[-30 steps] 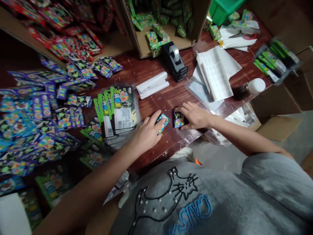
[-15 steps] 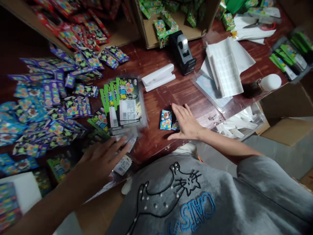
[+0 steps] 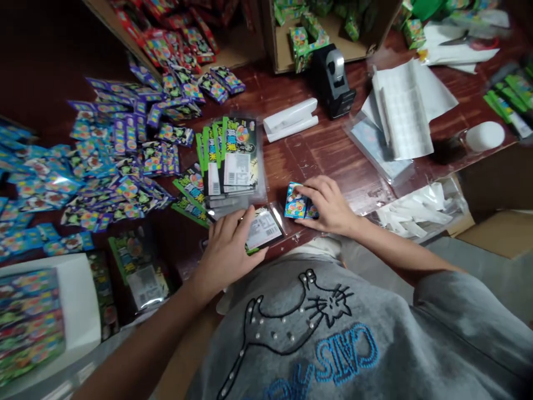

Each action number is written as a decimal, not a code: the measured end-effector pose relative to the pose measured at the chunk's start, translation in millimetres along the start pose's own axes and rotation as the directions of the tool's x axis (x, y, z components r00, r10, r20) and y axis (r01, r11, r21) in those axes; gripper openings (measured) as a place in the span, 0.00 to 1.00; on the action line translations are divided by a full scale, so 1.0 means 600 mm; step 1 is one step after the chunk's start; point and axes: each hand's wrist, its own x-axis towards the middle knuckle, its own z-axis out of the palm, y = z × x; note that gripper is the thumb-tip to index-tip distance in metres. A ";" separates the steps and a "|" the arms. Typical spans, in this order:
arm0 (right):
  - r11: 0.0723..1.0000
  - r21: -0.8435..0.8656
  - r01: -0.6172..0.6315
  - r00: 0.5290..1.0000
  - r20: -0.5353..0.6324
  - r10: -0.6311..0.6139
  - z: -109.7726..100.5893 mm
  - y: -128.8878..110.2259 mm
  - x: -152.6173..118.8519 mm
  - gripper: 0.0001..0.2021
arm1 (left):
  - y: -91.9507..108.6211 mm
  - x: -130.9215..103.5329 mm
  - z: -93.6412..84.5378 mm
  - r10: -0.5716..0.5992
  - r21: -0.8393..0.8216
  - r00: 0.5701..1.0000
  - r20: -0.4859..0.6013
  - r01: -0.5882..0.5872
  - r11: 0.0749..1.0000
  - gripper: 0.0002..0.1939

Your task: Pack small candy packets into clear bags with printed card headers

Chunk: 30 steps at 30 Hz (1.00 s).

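Observation:
My left hand (image 3: 229,244) lies at the table's near edge, its thumb and fingers closed on a black and green printed pouch (image 3: 266,229) with a white barcode label. Just to the right, my right hand (image 3: 328,204) grips two small candy boxes standing side by side. One is a light blue box (image 3: 295,204); the other, a purple box (image 3: 311,210), is partly covered by my fingers. A fanned stack of similar pouches (image 3: 239,147) lies beyond my left hand.
Heaps of purple boxes (image 3: 129,133) and blue boxes (image 3: 54,178) spread leftward. Cartons of red boxes (image 3: 183,41) and green boxes (image 3: 300,41) stand behind. A tape dispenser (image 3: 333,83), sticker sheets (image 3: 402,111), scissors (image 3: 470,40) and a white-capped bottle (image 3: 485,136) lie further off.
My left hand has moved right from the pouches on the left, bringing a pouch beside the two boxes. My right hand's fingers have closed over the boxes. The view has shifted left.

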 end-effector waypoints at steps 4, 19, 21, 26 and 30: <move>0.997 0.065 0.042 0.992 0.115 -0.050 0.007 0.010 0.001 0.38 | -0.013 -0.001 0.016 -0.023 -0.021 0.998 -0.061 0.022 1.000 0.46; 0.956 0.278 0.089 0.913 0.362 -0.190 0.034 0.023 0.012 0.41 | -0.010 0.025 0.040 0.157 -0.053 0.987 -0.025 -0.159 0.986 0.44; 0.968 0.248 0.021 0.912 0.391 -0.120 0.019 0.039 0.008 0.50 | -0.013 0.026 0.046 0.128 -0.044 0.992 -0.013 -0.129 0.991 0.44; 0.963 0.252 -0.096 0.892 0.450 -0.029 -0.018 0.074 -0.004 0.53 | -0.013 0.029 0.054 0.108 -0.067 0.994 0.001 -0.108 0.992 0.46; 0.935 0.346 -0.082 0.882 0.462 -0.094 -0.008 0.081 0.008 0.46 | -0.008 0.035 0.055 0.128 -0.098 0.992 -0.006 -0.128 0.987 0.45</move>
